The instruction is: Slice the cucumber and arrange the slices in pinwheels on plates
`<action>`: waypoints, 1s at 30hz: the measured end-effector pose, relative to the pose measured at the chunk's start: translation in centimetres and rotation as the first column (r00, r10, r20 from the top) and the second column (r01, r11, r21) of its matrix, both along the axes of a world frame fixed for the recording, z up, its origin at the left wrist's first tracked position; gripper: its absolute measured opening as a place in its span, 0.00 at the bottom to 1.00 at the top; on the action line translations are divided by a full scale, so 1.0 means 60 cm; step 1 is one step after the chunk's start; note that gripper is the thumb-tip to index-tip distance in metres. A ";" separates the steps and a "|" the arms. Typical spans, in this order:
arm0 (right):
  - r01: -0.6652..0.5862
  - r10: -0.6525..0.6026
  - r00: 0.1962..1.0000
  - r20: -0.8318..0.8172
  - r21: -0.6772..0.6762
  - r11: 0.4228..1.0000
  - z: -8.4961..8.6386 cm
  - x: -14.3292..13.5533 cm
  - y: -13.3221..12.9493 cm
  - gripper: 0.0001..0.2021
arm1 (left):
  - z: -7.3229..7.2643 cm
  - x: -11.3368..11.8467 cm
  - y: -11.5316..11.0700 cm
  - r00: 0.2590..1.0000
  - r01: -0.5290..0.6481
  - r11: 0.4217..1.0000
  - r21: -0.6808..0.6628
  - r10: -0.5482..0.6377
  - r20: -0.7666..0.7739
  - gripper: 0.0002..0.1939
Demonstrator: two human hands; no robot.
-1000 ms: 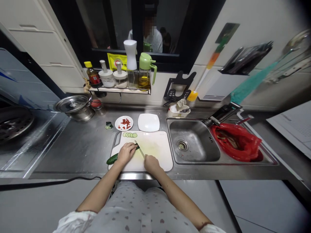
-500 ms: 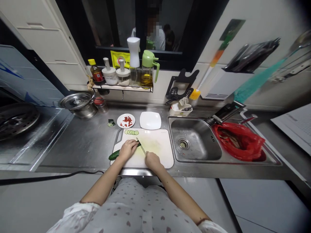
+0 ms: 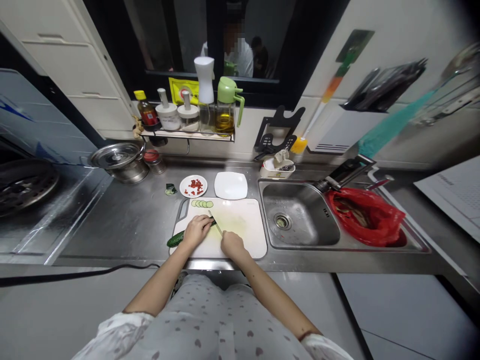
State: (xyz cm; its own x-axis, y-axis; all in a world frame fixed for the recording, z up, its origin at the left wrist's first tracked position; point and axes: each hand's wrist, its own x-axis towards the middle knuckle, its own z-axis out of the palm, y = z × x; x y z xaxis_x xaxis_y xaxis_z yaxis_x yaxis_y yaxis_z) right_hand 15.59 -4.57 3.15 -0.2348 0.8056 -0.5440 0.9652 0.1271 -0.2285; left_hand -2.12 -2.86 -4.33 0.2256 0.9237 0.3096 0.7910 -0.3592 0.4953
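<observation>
A green cucumber [image 3: 175,240] lies slantwise on the white cutting board [image 3: 243,235], its middle covered by my left hand [image 3: 197,231], whose fingers press it down near the cut end. My right hand [image 3: 231,245] is closed round the handle of a knife [image 3: 216,223]; the blade rests at the cucumber's right end, close to my left fingertips. Several cucumber slices [image 3: 202,204] lie in a row along the board's far edge. Beyond the board stand a white plate with chopped red pieces [image 3: 194,186] and a bare white square plate [image 3: 231,185].
Right of the board is a steel sink [image 3: 300,240], with a red plastic bag [image 3: 367,220] beside it. Cucumber scraps [image 3: 170,189] lie on the counter. A lidded pot [image 3: 122,162] and a red-lidded jar [image 3: 154,161] stand back left, near a shelf of seasoning bottles [image 3: 187,134].
The knife and my right hand have shifted slightly left, with the blade nearer the cucumber's cut end. My left hand stays on the cucumber.
</observation>
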 end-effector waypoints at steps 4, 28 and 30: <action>-0.002 0.002 1.000 -0.004 0.001 1.000 0.000 -0.003 0.004 0.16 | -0.002 -0.001 0.001 1.000 0.001 1.000 0.006 -0.001 -0.004 0.12; 0.022 -0.022 1.000 -0.001 0.012 1.000 -0.009 -0.006 -0.003 0.16 | -0.003 0.000 0.000 1.000 -0.011 1.000 -0.016 0.010 -0.006 0.11; 0.025 -0.025 1.000 -0.013 0.016 1.000 -0.008 -0.010 0.003 0.17 | -0.002 0.000 0.000 1.000 -0.009 1.000 -0.020 0.009 -0.007 0.11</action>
State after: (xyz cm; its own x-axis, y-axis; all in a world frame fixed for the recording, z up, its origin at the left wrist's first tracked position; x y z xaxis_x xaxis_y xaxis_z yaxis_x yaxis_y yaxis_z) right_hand 14.97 -4.39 2.68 -0.2211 0.8200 -0.5280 0.9653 0.1068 -0.2385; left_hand -2.10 -2.84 -4.46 0.2191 0.9319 0.2891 0.7976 -0.3417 0.4970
